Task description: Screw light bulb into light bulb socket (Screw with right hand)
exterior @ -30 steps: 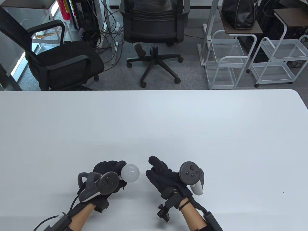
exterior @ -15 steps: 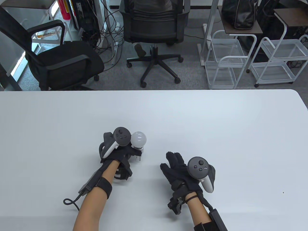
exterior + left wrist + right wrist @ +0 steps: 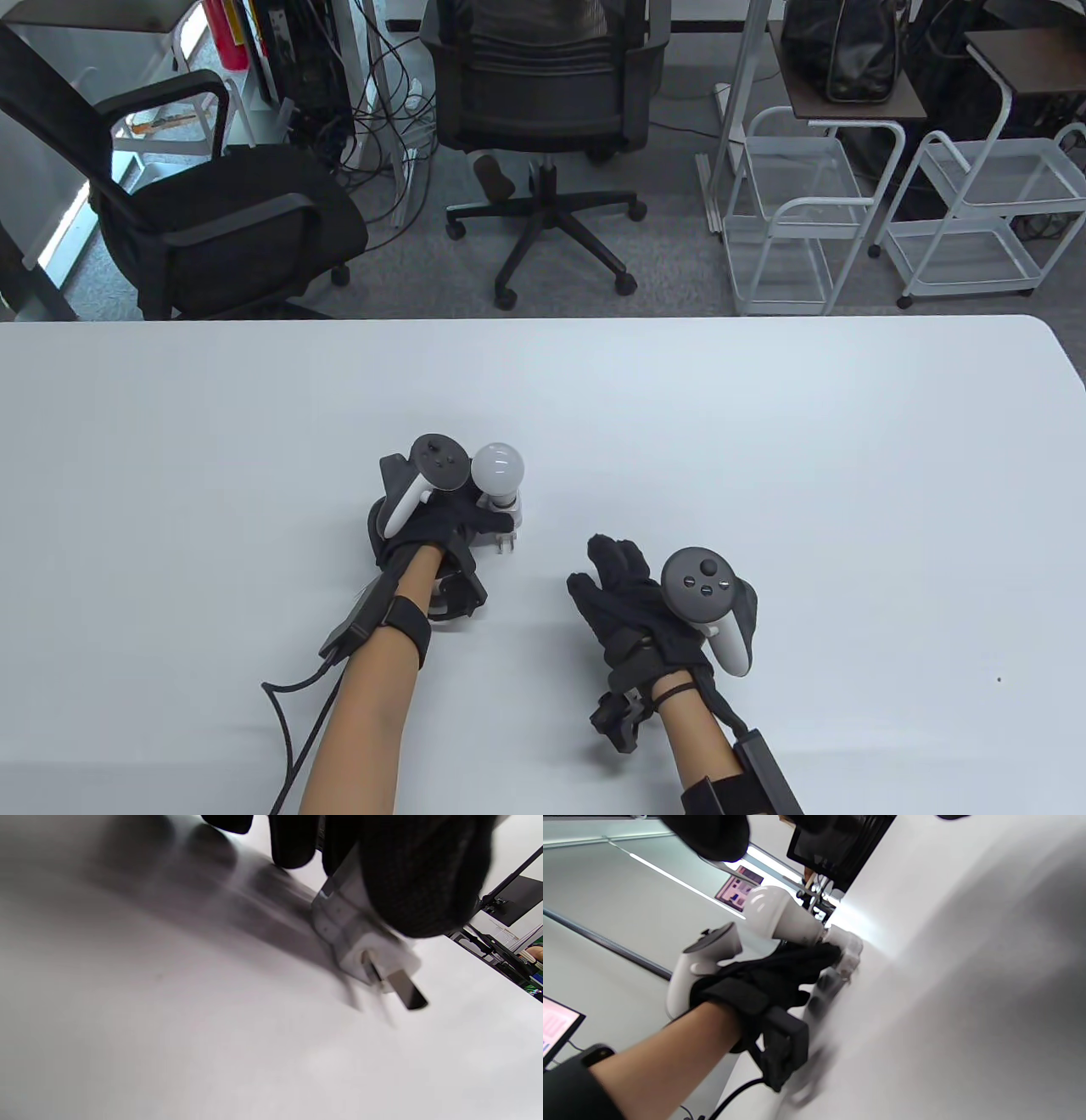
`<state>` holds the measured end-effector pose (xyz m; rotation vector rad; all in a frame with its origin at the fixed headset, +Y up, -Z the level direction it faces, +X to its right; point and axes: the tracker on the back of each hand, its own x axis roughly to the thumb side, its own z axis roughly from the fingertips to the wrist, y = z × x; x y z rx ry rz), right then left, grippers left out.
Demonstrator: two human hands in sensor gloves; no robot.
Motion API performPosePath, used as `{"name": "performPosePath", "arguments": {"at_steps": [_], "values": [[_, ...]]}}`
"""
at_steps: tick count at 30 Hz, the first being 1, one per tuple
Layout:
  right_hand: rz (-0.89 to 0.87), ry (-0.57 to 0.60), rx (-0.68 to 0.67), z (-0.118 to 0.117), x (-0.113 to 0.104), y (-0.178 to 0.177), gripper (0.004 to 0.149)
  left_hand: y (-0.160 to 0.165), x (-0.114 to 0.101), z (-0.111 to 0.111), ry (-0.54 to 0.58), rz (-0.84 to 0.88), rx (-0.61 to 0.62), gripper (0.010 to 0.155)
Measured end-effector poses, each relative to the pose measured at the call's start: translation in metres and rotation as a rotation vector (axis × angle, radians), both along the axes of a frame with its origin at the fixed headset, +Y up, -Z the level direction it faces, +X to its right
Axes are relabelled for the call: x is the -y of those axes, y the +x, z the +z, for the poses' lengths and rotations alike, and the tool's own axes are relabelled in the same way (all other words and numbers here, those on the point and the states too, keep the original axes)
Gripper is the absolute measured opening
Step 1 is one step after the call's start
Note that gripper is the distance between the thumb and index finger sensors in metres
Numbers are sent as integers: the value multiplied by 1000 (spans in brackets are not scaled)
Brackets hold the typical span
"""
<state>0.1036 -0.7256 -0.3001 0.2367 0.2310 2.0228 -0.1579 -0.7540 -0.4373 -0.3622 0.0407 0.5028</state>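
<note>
A white light bulb (image 3: 497, 465) sits in a white socket (image 3: 504, 514) with metal plug prongs (image 3: 504, 543). My left hand (image 3: 441, 526) grips the socket low over the white table (image 3: 764, 441), near the middle front. In the left wrist view the socket (image 3: 360, 942) and a prong (image 3: 407, 995) hang just above the table under my gloved fingers (image 3: 424, 882). The right wrist view shows the bulb (image 3: 780, 918) and my left hand (image 3: 772, 976) around the socket. My right hand (image 3: 619, 586) rests flat and empty on the table, to the right of the bulb and apart from it.
Office chairs (image 3: 543, 102) and white wire carts (image 3: 797, 212) stand on the floor beyond the table's far edge. A cable (image 3: 293, 722) runs from my left wrist across the table front.
My left hand carried the bulb and socket away from the front edge toward the table's middle, then a little farther right. My right hand moved right and settled flat.
</note>
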Motion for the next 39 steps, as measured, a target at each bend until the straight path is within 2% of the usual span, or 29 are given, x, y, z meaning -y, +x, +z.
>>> {"name": "performPosePath", "arguments": {"at_steps": [2,5,8,10,13,17,22,26,33,39], "values": [[8,-2,-4,0,0,0,63,-6,-4,3,37,13,26,92],[35,14,-5,1,-1,-1,63,-20,-14,12,86,69,81,87],[87,60,0,2,-5,-3,64,-37,-30,29,185,70,132,89],[139,97,-2,5,-10,-6,65,-49,-42,45,239,28,153,88],[217,154,-18,9,-18,-9,65,-64,-58,70,262,-11,176,89],[311,224,-76,14,-28,-15,63,-75,-70,105,357,-115,254,89],[457,300,-158,23,-43,-29,64,-78,-69,141,408,-221,363,89],[470,327,-186,27,-46,-37,64,-78,-63,157,435,-166,393,88],[557,325,-210,27,-41,-45,62,-74,-53,166,462,-206,461,88],[492,305,-211,26,-37,-47,61,-69,-53,168,470,-212,485,87]]}}
